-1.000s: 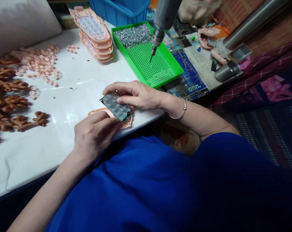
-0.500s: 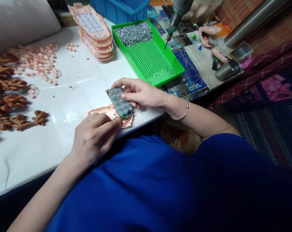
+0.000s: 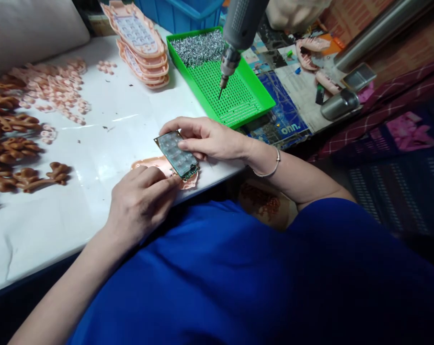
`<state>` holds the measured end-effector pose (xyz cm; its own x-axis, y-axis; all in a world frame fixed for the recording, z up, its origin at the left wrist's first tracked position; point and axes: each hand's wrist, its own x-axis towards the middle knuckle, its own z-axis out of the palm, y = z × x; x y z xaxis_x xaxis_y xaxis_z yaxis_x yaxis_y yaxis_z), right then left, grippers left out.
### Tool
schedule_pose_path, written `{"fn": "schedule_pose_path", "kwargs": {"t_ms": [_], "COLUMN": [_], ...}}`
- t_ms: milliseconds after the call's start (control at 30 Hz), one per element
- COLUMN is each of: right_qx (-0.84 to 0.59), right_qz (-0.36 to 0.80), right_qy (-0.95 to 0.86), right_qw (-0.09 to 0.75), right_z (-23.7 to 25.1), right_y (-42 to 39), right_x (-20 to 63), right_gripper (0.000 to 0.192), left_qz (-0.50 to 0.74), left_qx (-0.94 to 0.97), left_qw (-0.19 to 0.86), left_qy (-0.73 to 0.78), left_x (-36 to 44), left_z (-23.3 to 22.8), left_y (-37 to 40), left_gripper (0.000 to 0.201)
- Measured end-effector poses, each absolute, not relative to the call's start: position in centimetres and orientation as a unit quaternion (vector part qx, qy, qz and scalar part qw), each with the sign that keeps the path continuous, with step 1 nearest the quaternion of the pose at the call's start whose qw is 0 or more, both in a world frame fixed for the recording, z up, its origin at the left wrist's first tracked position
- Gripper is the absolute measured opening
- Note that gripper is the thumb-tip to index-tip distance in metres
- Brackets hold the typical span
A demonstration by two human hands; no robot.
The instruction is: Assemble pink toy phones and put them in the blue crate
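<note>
Circuit board (image 3: 176, 155) stays pinched in right hand (image 3: 211, 140), left hand (image 3: 140, 201) pressing pink casing (image 3: 155, 166); screwdriver (image 3: 234, 33) returned over green tray (image 3: 238, 91)

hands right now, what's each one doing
left hand: fingers curled, fingertips on the pink shell, not clearly gripping
right hand: closed on the circuit board, tilted over the shell

- Bare white table (image 3: 105, 120) lies open left of the circuit board (image 3: 177, 155)
- Brown parts (image 3: 12, 143) crowd the far left edge
- Green tray (image 3: 234, 84) and the screwdriver (image 3: 234, 38) hanging above it block the right
</note>
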<state>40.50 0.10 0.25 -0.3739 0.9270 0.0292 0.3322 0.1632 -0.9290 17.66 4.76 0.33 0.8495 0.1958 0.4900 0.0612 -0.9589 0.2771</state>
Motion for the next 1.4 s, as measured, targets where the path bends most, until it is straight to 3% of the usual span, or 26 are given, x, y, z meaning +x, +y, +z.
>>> {"fn": "schedule_pose_path", "kwargs": {"t_ms": [333,867,1400], "right_qx": [-0.494,-0.399,-0.453], "right_qz": [0.385,0.498,0.374], "right_qy": [-0.703,-0.688,-0.743], "right_qw": [0.337,0.344,0.322], "right_z": [2.2,1.9,2.4], "right_y": [0.4,1.4,1.0], "right_x": [39.8,39.9,39.5], "right_gripper": [0.035,0.032,0.035], "left_qz": [0.261,0.298,0.303], "left_qx": [0.955,0.947,0.947], "left_qw": [0.123,0.115,0.1], "left_qy": [0.074,0.038,0.039], "left_x": [17.5,17.6,17.7], "left_z": [0.2,-0.4,-0.3], "left_y": [4.8,5.1,5.0], "left_gripper": [0.012,0.007,0.008]}}
